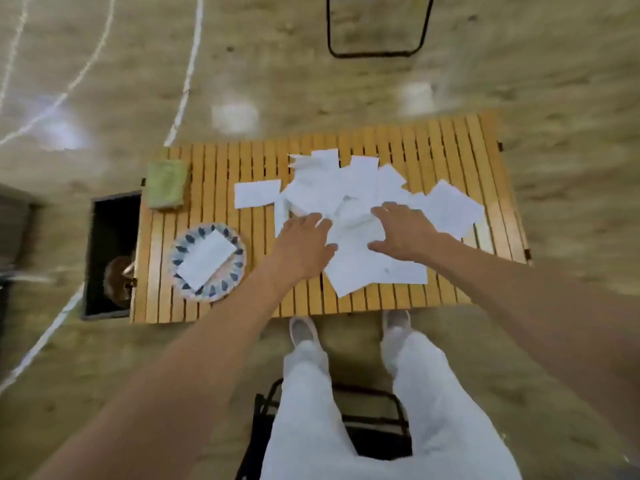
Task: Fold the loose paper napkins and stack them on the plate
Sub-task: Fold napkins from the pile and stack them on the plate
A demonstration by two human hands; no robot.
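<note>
A heap of loose white paper napkins (349,195) lies spread over the middle and right of the slatted wooden table (446,140). My left hand (304,242) lies flat, fingers spread, on the heap's left edge. My right hand (403,233) lies flat with spread fingers on the heap's middle. One napkin (258,192) sits apart at the heap's left. A round plate with a blue-patterned rim (180,252) stands at the table's front left. It carries one folded white napkin (207,259).
A folded green cloth (166,183) lies at the table's back left corner. A dark open box (110,254) stands on the floor left of the table. A black folding chair frame (377,441) is under my legs, and another black frame (377,29) stands beyond the table.
</note>
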